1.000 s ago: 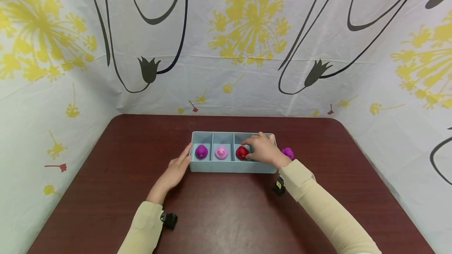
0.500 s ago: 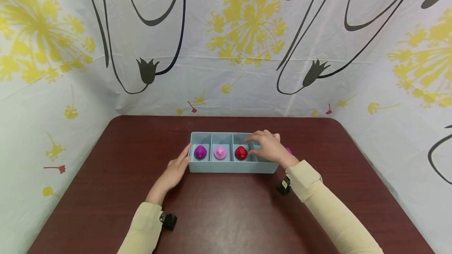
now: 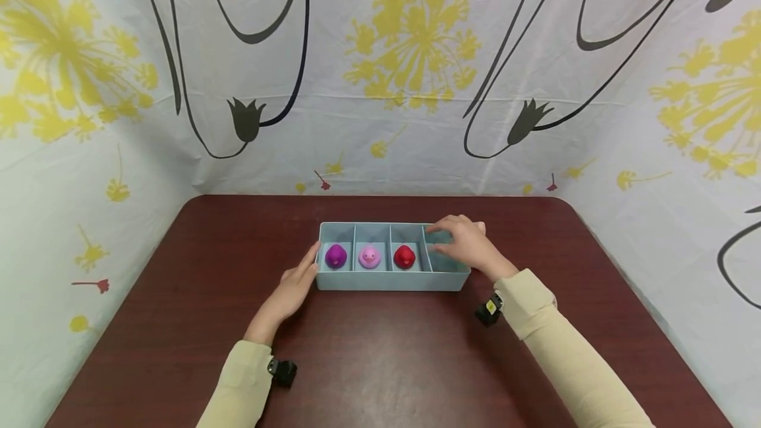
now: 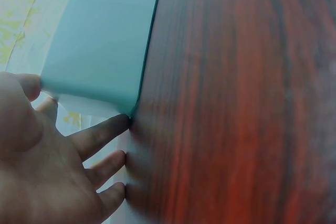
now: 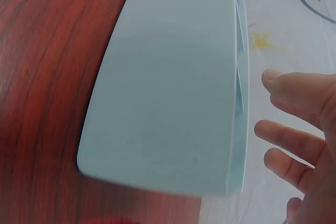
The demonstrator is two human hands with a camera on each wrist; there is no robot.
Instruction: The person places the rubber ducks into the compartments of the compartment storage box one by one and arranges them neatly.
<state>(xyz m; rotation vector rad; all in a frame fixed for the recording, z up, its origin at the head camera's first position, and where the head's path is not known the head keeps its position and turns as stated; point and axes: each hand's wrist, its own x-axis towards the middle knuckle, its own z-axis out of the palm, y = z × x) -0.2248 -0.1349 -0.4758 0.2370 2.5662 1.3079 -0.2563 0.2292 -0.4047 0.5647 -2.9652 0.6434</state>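
A pale blue box [image 3: 389, 282] with a row of compartments stands on the table. From the left, its compartments hold a purple toy [image 3: 335, 256], a pink toy [image 3: 369, 256] with a small face, and a red toy [image 3: 405, 257]. My left hand [image 3: 297, 288] touches the box's left end; in the left wrist view its fingers are spread, fingertips at the box's lower corner. Over the rightmost compartment is my right hand [image 3: 470, 244], its loosely bent fingers holding nothing. In the right wrist view those fingers [image 5: 283, 135] are apart from the box's rim.
The dark red-brown wooden table [image 3: 380, 362] extends around the box on all sides. Behind it and at both sides hangs a white cloth [image 3: 333, 124] with yellow and grey flower prints. Each wrist carries a small black camera [image 3: 283, 372].
My right hand has drawn rightward from beside the red toy to the rightmost compartment. The purple toy seen right of the box earlier is now hidden. My left hand stays at the box's end.
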